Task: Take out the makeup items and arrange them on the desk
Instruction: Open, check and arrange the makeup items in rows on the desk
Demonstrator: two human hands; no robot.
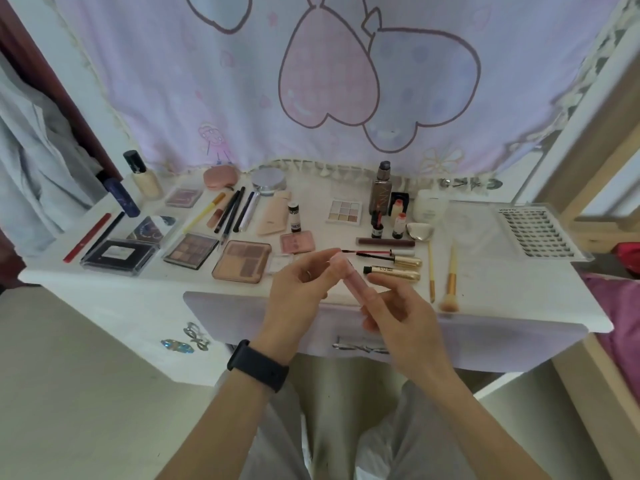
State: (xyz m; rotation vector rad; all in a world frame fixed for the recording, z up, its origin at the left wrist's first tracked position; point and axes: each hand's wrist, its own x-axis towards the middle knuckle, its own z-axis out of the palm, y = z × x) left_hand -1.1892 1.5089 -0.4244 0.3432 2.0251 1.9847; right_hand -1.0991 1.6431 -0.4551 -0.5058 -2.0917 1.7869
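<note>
As I am scanning from the left end of the worktop (502,289), a red pencil (86,239), a black compact (119,255) and two brown eyeshadow palettes (191,250) are lying flat. At the front edge, the left hand (298,289) is pinching the upper end of a pink tube (346,273), while the right hand (401,310) is curling its fingers (384,280) round the lower end, holding it tilted over the worktop. Further right, two gold mascara tubes (398,268), two brushes (451,275) and a lash tray (540,233) are lying on the worktop.
</note>
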